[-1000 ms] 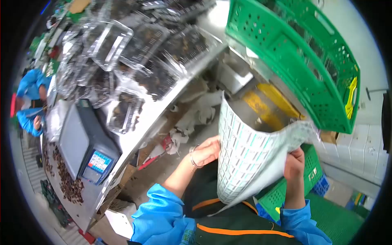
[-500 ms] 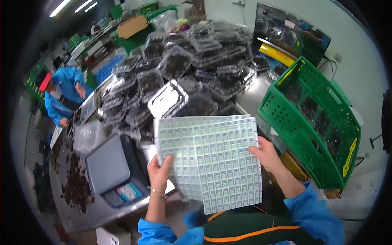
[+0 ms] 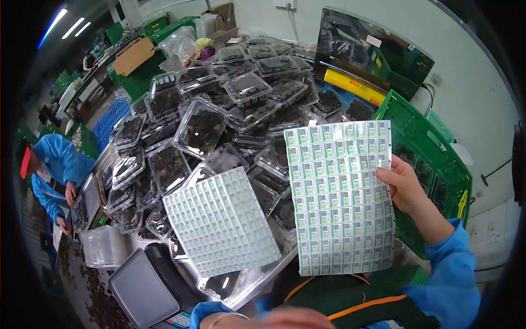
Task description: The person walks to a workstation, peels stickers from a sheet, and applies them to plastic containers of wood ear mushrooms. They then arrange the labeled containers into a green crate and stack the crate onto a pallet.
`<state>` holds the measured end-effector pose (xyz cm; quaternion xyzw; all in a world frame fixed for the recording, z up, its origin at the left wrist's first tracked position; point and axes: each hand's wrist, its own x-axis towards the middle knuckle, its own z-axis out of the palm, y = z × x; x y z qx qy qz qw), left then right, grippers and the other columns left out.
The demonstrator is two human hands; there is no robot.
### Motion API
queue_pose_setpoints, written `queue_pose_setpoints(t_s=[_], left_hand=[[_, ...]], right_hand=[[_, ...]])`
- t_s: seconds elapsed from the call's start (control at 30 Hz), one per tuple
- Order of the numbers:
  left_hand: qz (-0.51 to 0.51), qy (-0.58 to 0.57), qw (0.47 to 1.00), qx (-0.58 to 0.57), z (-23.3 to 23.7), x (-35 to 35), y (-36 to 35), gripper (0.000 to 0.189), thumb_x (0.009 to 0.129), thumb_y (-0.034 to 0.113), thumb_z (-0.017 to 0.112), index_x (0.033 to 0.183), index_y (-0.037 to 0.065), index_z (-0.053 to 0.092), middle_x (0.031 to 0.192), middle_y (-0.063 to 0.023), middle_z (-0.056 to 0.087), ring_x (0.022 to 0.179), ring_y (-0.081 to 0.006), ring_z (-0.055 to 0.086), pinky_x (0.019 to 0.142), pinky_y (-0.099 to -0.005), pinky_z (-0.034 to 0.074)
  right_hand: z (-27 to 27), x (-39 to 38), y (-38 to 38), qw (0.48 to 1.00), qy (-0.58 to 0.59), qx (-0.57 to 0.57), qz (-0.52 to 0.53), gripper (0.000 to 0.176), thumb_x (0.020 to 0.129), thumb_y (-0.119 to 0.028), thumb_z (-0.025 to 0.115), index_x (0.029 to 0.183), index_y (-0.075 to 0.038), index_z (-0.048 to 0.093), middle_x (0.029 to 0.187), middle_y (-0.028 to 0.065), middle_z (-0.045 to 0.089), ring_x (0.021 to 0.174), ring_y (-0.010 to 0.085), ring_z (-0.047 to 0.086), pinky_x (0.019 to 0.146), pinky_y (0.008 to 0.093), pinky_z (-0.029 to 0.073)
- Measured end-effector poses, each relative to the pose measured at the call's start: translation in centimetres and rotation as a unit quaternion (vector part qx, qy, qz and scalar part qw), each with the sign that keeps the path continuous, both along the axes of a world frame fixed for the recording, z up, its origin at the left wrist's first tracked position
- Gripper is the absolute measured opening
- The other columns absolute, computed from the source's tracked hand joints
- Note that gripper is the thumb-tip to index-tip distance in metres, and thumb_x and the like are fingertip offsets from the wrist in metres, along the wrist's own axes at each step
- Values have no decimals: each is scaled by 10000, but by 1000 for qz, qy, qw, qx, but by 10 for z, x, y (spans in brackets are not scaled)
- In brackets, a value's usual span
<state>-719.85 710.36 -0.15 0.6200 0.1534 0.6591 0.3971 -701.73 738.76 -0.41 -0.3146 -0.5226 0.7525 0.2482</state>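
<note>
In my right hand point(image 3: 405, 183) is a sheet of small green-and-white labels point(image 3: 342, 203), pinched at its right edge with the thumb on the front. To its left, a second label sheet point(image 3: 222, 222) is tilted over the plastic boxes and the table edge, with no hand on it. My left hand point(image 3: 293, 318) is a blur at the bottom edge, close to my apron; its fingers cannot be made out. Behind the sheets, clear lidded boxes point(image 3: 201, 129) with dark contents form a large pile.
A grey-topped scale point(image 3: 145, 288) stands at the lower left near stacked clear trays point(image 3: 104, 247). Dark bits are scattered on the table. A green crate point(image 3: 433, 142) is at the right, below a dark screen point(image 3: 367, 52). A co-worker in blue point(image 3: 63, 159) works at the left.
The two sheets, overlapping between both hands before, are now apart. My left hand has let go of the left one and dropped towards me; my right hand has lifted its sheet up and right.
</note>
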Motion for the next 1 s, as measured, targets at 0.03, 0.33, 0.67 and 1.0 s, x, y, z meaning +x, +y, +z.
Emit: queue_pose_setpoints(t_s=[0.03, 0.33, 0.67, 1.0], left_hand=[[105, 11, 992, 69, 34, 23, 20, 282, 771, 138, 610, 1033, 35, 598, 1031, -192, 564, 925, -294, 547, 725, -425, 469], [469, -140, 811, -319, -17, -5, 169, 281, 810, 13, 550, 1082, -58, 540, 945, -126, 622, 895, -164, 573, 805, -256, 436], [397, -84, 823, -398, -36, -20, 187, 233, 824, 81, 604, 1027, -32, 588, 862, -15, 615, 752, -51, 529, 665, -194, 426], [399, 164, 847, -311, -42, -55, 147, 139, 822, 32, 557, 947, -22, 585, 770, -82, 550, 662, -150, 525, 588, -254, 410]], right_hand=[[2, 1, 5, 1000, -1, -2, 0, 353, 812, -39, 549, 1156, -9, 479, 1069, 97, 585, 903, 155, 600, 763, 286, 506], [-27, 2, 55, 993, 28, -46, 103, 375, 858, -20, 468, 1227, -36, 403, 1117, 98, 547, 996, 153, 547, 822, 305, 468], [8, -81, 57, 670, 11, 725, 158, 263, 719, -131, 632, 975, -80, 602, 1061, 55, 524, 1040, 248, 447, 944, 427, 304], [-7, -132, 24, 646, 16, 743, 177, 167, 709, -225, 670, 845, -131, 646, 966, -31, 580, 999, 181, 476, 937, 467, 262]])
